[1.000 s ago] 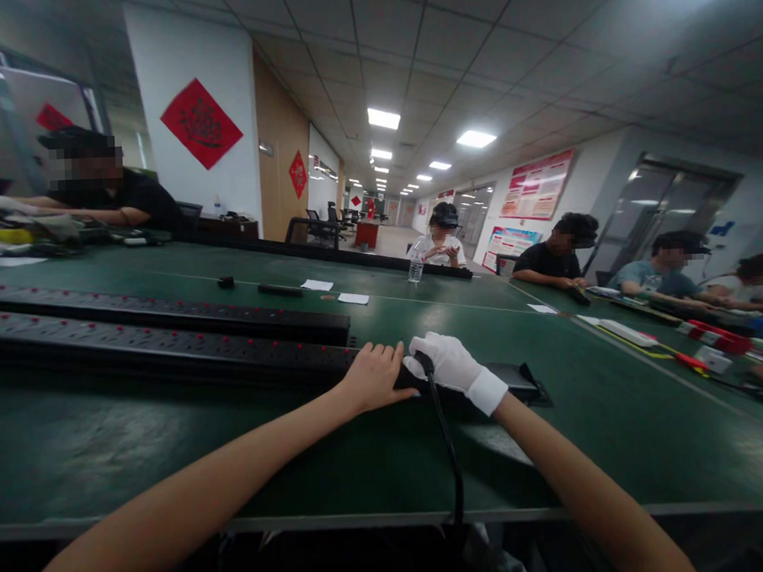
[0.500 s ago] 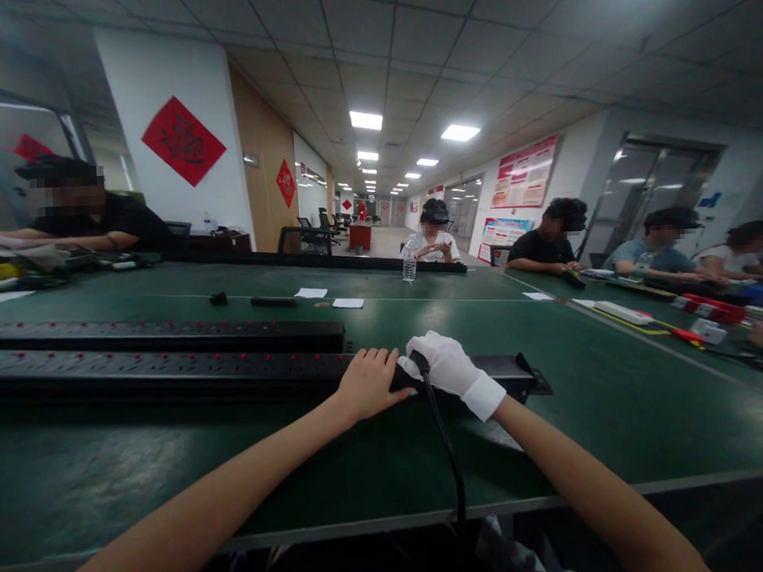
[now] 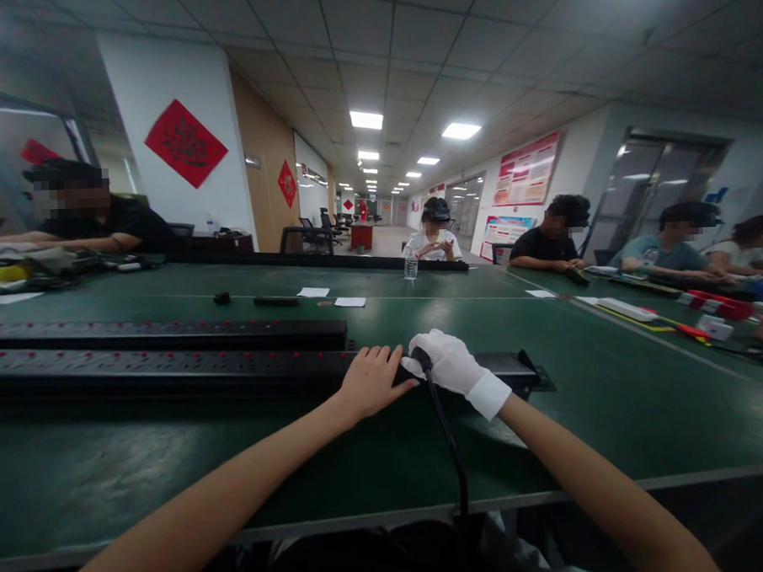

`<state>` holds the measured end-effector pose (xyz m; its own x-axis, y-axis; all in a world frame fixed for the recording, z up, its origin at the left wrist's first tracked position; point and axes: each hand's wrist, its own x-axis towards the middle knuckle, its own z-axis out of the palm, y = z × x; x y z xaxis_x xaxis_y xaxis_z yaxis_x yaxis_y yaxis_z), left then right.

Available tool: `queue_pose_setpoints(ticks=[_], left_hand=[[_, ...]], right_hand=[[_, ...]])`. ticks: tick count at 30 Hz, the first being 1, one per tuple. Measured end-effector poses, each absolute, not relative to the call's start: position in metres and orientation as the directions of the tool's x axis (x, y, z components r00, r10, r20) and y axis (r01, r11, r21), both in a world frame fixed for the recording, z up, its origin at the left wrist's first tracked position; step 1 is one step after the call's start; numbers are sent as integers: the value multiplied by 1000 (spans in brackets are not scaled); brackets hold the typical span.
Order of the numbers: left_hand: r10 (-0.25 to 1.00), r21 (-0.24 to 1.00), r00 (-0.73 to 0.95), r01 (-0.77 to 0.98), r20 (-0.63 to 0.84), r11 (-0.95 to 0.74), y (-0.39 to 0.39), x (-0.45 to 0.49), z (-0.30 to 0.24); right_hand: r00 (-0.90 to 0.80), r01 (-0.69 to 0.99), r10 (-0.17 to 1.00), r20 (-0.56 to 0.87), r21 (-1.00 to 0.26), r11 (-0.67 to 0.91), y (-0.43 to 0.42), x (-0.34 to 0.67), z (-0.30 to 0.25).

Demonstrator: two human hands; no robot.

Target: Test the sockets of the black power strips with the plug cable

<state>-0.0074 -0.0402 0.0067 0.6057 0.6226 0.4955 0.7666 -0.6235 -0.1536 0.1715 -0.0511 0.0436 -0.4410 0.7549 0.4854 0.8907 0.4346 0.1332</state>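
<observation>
A long black power strip (image 3: 246, 369) with a row of red dots lies across the green table in front of me. My bare left hand (image 3: 371, 383) is closed over it, fingers on top and thumb on the near side. To its right, my white-gloved right hand (image 3: 452, 365) grips a black power plug (image 3: 423, 360) against the strip. Its black cable (image 3: 453, 456) hangs over the table's front edge. The plug's tip and the socket area are hidden under the glove. A flanged end bracket (image 3: 538, 372) shows beyond my right hand.
Behind the strip lies a second power strip (image 3: 169, 333). Farther back are a small black piece (image 3: 222, 298), a thin black bar (image 3: 277, 301), paper slips (image 3: 350, 302) and a clear bottle (image 3: 411, 261). Red bins (image 3: 717, 303) stand at right. Several people sit around the table.
Both hands keep their places on the strip and plug. The whole view has shifted very slightly, with no other clear movement.
</observation>
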Motion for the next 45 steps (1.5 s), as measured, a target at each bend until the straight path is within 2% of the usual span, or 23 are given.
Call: queue_pose_setpoints(ticks=[35,45], left_hand=[[595,-190,627,752,503,-631,-41,-9,10],[592,-186,618,756,518,-627,-41,-8,10]], right_hand=[[-461,877,739,491,127,462,-52,171,43],[-549,806,717,429,47,590,-52,181,52]])
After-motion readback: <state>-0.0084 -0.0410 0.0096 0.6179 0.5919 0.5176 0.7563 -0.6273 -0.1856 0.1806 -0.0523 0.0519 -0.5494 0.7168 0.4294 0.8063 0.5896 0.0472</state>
